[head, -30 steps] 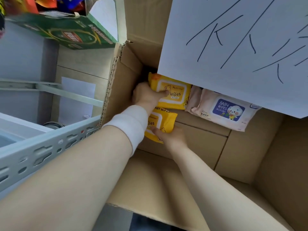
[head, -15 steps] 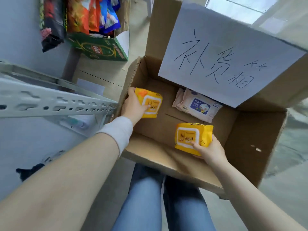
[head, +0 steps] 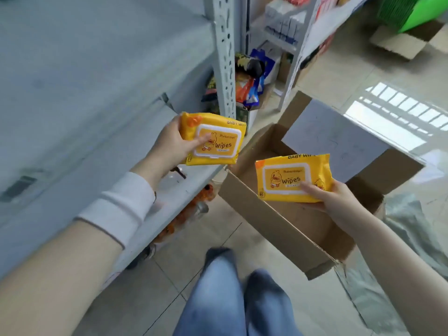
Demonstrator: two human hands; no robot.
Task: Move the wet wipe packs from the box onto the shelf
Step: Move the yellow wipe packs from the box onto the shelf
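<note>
My left hand [head: 171, 146] grips a yellow wet wipe pack [head: 213, 139] by its left end, holding it in the air over the edge of the grey metal shelf [head: 97, 93]. My right hand [head: 335, 198] holds a second yellow wet wipe pack [head: 292, 180] from below, above the open cardboard box [head: 271, 219]. The box stands on the floor to the right of the shelf. Its inside is mostly hidden by the pack and by a flap with a white paper sheet [head: 337, 134].
A perforated shelf upright [head: 224, 57] rises just behind the left pack. Snack bags [head: 249, 81] lie on the floor past it, and orange packets [head: 191, 212] sit under the shelf. My legs in jeans [head: 232, 299] are below. A further rack [head: 286, 25] stands behind.
Both hands have lifted their yellow packs out of the box. The left pack has moved up and left toward the shelf. The view has swung from the box up to the shelf.
</note>
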